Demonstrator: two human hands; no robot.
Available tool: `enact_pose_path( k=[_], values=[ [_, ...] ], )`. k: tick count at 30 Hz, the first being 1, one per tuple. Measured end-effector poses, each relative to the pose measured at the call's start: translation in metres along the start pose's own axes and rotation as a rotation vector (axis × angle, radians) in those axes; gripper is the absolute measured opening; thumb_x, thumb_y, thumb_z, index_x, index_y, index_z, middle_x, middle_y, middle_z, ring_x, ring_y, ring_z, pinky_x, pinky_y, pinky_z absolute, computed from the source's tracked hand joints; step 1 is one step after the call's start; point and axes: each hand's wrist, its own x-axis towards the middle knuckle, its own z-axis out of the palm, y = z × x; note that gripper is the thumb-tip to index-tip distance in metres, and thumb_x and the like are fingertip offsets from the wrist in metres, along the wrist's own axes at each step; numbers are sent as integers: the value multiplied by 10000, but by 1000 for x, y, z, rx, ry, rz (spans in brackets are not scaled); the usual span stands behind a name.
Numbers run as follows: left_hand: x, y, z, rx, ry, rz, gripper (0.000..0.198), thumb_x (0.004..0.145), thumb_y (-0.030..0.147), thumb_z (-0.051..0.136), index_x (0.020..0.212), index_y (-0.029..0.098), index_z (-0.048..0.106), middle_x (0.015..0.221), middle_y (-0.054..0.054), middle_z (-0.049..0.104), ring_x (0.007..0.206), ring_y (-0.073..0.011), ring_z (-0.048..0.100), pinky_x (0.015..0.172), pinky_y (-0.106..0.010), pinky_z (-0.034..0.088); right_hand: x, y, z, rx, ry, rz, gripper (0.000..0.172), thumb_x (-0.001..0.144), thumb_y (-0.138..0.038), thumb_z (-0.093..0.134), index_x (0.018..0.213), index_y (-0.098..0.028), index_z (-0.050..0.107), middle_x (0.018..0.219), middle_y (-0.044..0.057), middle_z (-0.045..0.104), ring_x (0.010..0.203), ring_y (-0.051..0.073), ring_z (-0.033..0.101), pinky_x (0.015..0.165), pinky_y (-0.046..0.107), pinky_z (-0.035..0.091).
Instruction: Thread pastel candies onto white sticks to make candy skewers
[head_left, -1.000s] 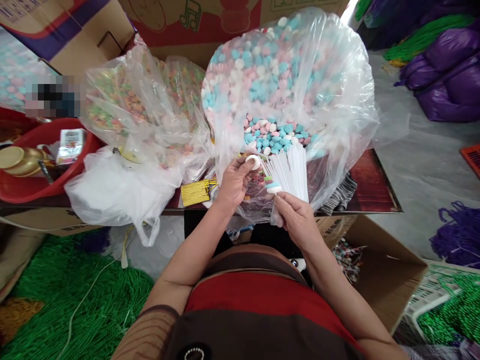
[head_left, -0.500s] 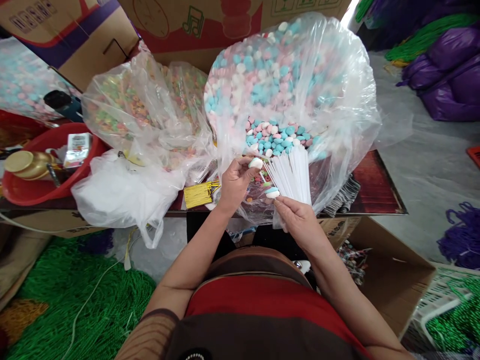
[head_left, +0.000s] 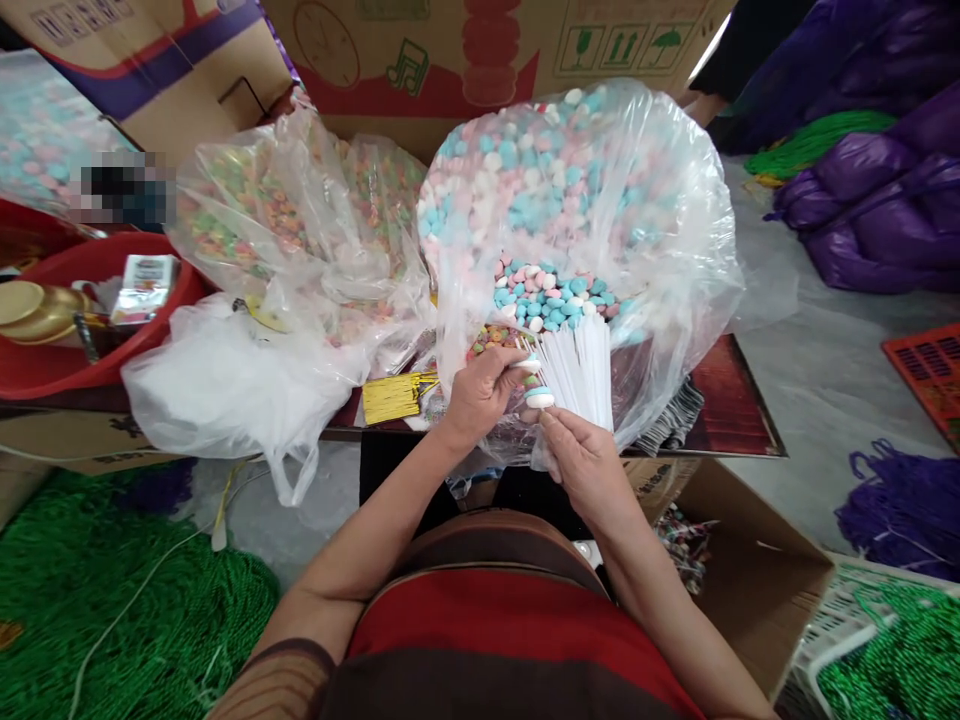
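Note:
In my left hand point(head_left: 484, 395), closed in a pinch, is a white-and-blue marshmallow point(head_left: 528, 364). Just below it, my right hand point(head_left: 583, 445) pinches the bottom of a thin stick bearing another blue-and-white marshmallow point(head_left: 538, 398). A small greenish-red piece shows between the two marshmallows. Whether the upper one is on the stick I cannot tell. Right beside my hands lies a fan of white sticks point(head_left: 581, 375). Behind them, pink, blue and white marshmallows point(head_left: 551, 297) spill from a large clear bag point(head_left: 660, 190). Small coloured rings point(head_left: 501, 340) lie behind my left hand.
On the left stand a bag of orange and green rings point(head_left: 277, 210), a white plastic bag point(head_left: 232, 385) and a red basin point(head_left: 90, 375). Yellow ties point(head_left: 390, 398) lie by the table's front edge. An open carton point(head_left: 757, 570) is below right. Part of a person's arm point(head_left: 706, 106) shows at the back.
My hands have come together, bringing the left marshmallow down close above the one on the stick. The view has shifted slightly, and a person's arm has appeared at the back right.

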Motion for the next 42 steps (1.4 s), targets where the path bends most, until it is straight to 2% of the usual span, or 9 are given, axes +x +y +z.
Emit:
enact_pose_path(
  k=[4,9,13,20,23,27,32,37,42],
  values=[
    [-8,8,3,-112,-59,-86,435,979,620,536,1019,237,739,989,-68,783,902,-176,720,843,-301,551,13,11,5,41,67,-58,507,857,-705,636,793,-203,675,479,-66,419,429,94,320,430,250,209],
    [-5,13,7,-598,65,-396,466,905,655,647,1190,287,635,1142,-48,763,996,-193,736,844,-321,580,19,16,6,124,31,-21,513,828,-719,671,805,-206,661,474,-69,447,431,89,304,439,247,199],
    [1,16,14,-775,-50,-584,497,860,664,696,1126,244,668,989,-56,769,903,-204,740,691,-297,573,17,16,4,116,-3,-15,450,848,-653,678,846,-202,677,528,-63,482,456,88,312,461,245,234],
    [7,28,27,-749,33,-508,265,962,484,648,951,221,675,913,-24,757,834,-138,714,721,-263,571,15,12,-12,-417,324,-401,225,901,-433,652,908,-219,724,780,20,692,693,170,579,684,305,459],
    [9,26,24,-736,-57,-499,263,981,469,623,993,219,705,924,-38,765,895,-159,740,766,-270,589,17,12,-12,-364,266,-377,227,928,-437,639,861,-226,689,685,-7,660,612,150,558,644,294,457],
    [16,16,-1,-520,-138,-379,361,996,546,568,1157,260,718,1107,-61,765,1004,-184,736,819,-298,599,21,13,-17,23,130,-198,333,895,-546,694,832,-224,636,627,-29,625,491,106,466,501,250,385],
    [13,7,-34,28,-196,-156,223,988,369,623,1115,227,740,1068,-36,771,988,-172,706,858,-291,549,26,11,-29,163,172,-178,342,781,-488,817,837,-223,608,701,-25,658,549,99,528,518,226,413],
    [-15,-1,-34,669,-526,-14,162,956,183,614,947,188,776,939,-80,765,954,-232,687,867,-364,499,26,12,-28,231,225,-64,196,718,-282,752,751,-214,571,623,-55,582,440,53,325,420,213,217],
    [-29,-8,-32,963,-628,26,161,956,255,638,934,182,780,951,-120,749,987,-293,662,875,-441,457,28,17,-28,215,256,-44,203,750,-384,675,672,-210,606,580,-35,521,454,72,307,425,242,164]
  ],
)
